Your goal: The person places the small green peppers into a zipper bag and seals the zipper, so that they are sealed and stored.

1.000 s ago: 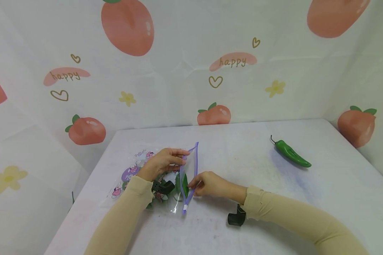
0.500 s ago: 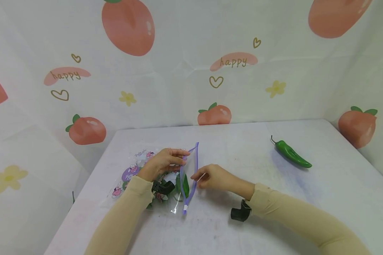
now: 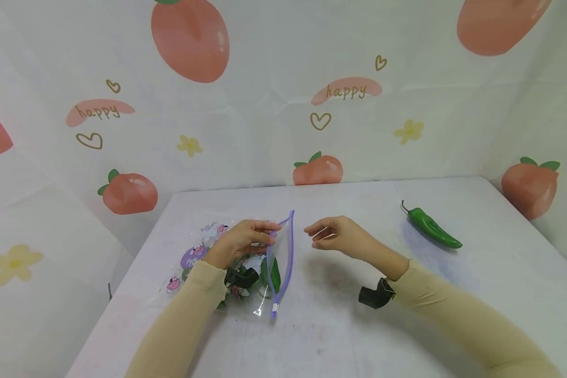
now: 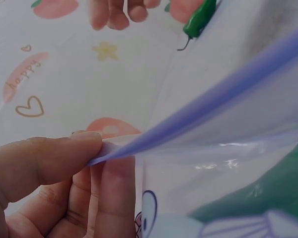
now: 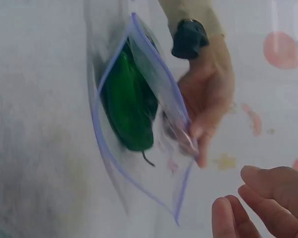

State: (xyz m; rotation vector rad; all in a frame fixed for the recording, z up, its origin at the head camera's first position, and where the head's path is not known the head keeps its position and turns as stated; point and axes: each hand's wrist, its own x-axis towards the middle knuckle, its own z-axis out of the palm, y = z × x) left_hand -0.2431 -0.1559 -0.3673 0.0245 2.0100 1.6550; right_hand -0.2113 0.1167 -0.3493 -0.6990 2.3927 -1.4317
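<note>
A clear zip bag (image 3: pixel 290 252) with a purple-edged mouth and cartoon print lies on the left of the table, its mouth gaping to the right. My left hand (image 3: pixel 238 241) pinches the upper lip between thumb and fingers, as the left wrist view shows close up. Green chili peppers (image 5: pixel 126 99) lie inside, one just within the mouth, stem outward. To the right of the bag, my right hand (image 3: pixel 337 236) hovers above the table, fingers loosely bent and holding nothing. Another green chili pepper (image 3: pixel 430 228) lies at the table's back right, beyond that hand.
A white slider (image 3: pixel 275 307) sits at the near end of the bag's zip. The white table (image 3: pixel 331 341) runs back to a printed cloth backdrop (image 3: pixel 264 121). A black wrist mount (image 3: pixel 377 294) hangs below the right forearm.
My right hand has drawn out of the bag's mouth and moved up, to the right and away from it. My left hand stays at the bag's lip.
</note>
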